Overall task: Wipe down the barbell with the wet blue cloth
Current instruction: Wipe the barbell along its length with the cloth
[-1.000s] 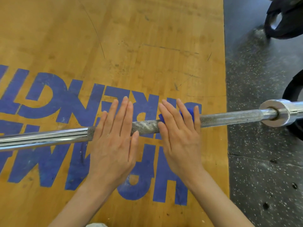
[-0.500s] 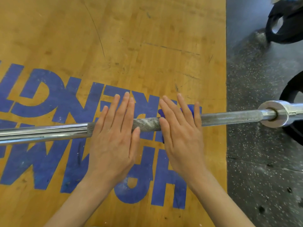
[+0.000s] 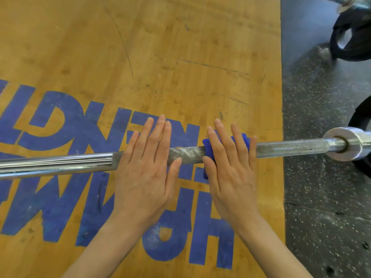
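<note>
Blue cloth (image 3: 206, 146); silver cross-hatched barbell (image 3: 291, 147); orange-brown wood platform (image 3: 180, 57), blue lettering (image 3: 66, 125); white-speckled black floor (image 3: 321, 197).

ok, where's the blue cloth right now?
Head view, right of centre: the blue cloth lies on the barbell under the flat right hand, beside the left hand.

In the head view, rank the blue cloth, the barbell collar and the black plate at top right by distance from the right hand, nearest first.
1. Blue cloth: under the right hand, on the barbell.
2. Barbell collar: further right along the shaft.
3. Black plate: top right corner.
</note>
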### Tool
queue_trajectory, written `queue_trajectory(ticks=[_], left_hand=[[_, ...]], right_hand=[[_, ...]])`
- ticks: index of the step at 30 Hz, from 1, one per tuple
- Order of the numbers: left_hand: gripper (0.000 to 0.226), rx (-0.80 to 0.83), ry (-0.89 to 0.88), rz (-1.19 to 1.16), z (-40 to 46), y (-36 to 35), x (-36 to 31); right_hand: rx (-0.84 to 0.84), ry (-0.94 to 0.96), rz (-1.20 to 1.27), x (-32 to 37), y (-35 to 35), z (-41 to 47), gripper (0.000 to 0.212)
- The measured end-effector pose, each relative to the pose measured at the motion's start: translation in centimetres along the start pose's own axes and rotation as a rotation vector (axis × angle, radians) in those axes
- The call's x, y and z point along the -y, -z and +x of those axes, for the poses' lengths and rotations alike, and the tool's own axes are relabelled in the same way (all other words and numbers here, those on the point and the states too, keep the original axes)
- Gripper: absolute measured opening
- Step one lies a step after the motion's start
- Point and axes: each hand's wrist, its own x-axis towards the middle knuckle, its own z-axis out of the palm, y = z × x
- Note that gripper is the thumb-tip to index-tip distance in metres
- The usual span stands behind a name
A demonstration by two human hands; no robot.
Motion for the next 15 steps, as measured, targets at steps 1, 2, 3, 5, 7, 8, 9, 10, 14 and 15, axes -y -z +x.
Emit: queue_trajectory(ticks=[1, 2, 3, 5, 7, 8, 9, 10, 14, 15], left_hand=[[0.063, 0.001, -0.001, 0.005, 0.2, 0.0, 0.1], [0.063, 0.003, -0.001, 0.010, 0.3, 0.0, 0.1], [0.064, 0.005, -0.002, 0.016, 0.5, -0.1, 0.2], [0.065, 0.005, 0.002, 0.020, 0.8, -0.2, 0.3], [0.066, -0.007, 0.005, 0.020, 1.2, -0.3, 0.4], [0.066, -0.013, 0.006, 0.022, 1.4, -0.3, 0.5], [0.066, -0.020, 0.006, 0.024, 1.6, -0.4, 0.5], [0.066, -0.028, 0.004, 0.024, 1.9, -0.4, 0.6], [0.063, -0.051, 0.001, 0.016, 2.9, -0.6, 0.9], [0.062, -0.053, 0.002, 0.016, 3.2, -0.7, 0.9]], right_hand=[[-0.014, -0.016, -0.018, 0.0, 0.0, 1.1, 0.052], [-0.029, -0.030, -0.029, 0.2, -0.1, 1.8, 0.053], [-0.043, -0.040, -0.028, 0.4, -0.3, 1.7, 0.053], [-0.062, -0.043, 0.013, 0.4, -0.7, 0.1, 0.049], [-0.077, -0.032, 0.068, 0.4, -1.2, -1.1, 0.047], [-0.076, -0.031, 0.071, 0.2, -1.3, -0.9, 0.047], [-0.076, -0.032, 0.059, 0.1, -1.3, -0.1, 0.047], [-0.077, -0.037, 0.049, 0.1, -1.2, 1.1, 0.048], [-0.070, -0.097, 0.089, 0.5, -0.9, 4.9, 0.045], [-0.077, -0.097, 0.105, 0.4, -0.9, 5.0, 0.044]])
